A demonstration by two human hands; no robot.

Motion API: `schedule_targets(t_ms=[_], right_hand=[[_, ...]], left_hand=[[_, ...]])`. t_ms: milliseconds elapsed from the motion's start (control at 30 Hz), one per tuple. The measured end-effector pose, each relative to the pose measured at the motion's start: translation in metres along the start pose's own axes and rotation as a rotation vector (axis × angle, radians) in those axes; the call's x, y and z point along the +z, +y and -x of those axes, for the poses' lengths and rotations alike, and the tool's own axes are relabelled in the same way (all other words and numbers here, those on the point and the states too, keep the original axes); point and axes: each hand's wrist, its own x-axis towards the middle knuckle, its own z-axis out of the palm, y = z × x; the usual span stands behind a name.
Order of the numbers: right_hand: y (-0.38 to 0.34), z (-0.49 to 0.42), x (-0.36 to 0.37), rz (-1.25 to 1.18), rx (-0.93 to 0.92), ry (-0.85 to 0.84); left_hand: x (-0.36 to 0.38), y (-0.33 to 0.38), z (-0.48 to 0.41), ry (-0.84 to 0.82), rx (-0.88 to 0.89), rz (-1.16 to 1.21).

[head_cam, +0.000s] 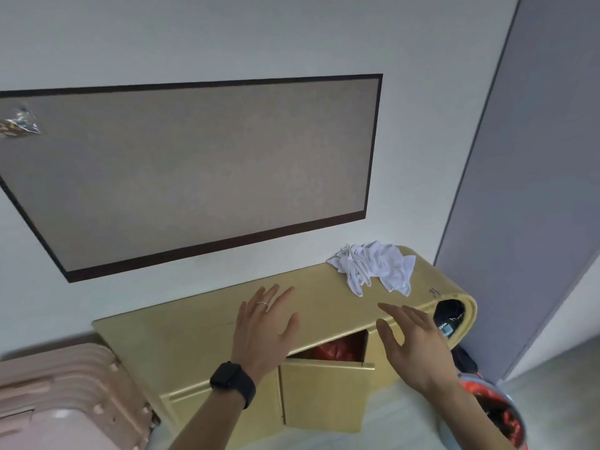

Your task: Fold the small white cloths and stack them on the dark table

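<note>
From the head view, a heap of small crumpled white cloths [373, 266] lies at the far right end of a low pale yellow wooden desk [194, 326], against the wall and well apart from both hands. None is folded yet, and no stack has been started. No dark table shows here, so where the stack will go cannot be told.

The left hand [264, 323] is held palm down over the middle of the desk, fingers straight and spread. Its grip is apart and holds nothing. A thin silver ring [262, 304] sits on one finger and a black smartwatch [232, 381] on the wrist. The right hand [412, 342] is turned edge-on with its palm facing left and its fingers straight, pointing towards the heap. Its grip is also apart and empty. Whether either hand touches the wood cannot be told. They look poised for a reach, with the right nearer the cloths and likely to take the first one, while the bare stretch under the left would suit spreading it flat.

Below the top, a yellow cupboard door [324, 394] stands ajar, showing something red [334, 347] inside. A black bag-like object [449, 311] sits tucked under the curled right end. A large brown board with a dark frame [194, 170] hangs on the wall above. A ribbed pink suitcase [65, 394] stands at lower left.
</note>
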Motion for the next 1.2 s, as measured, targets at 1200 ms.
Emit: schedule_targets(t_ms=[1200], right_hand=[[0.294, -0.316, 0.396, 0.104, 0.244, -0.61]], left_hand=[[0.42, -0.126, -0.259, -0.657, -0.51, -0.121]])
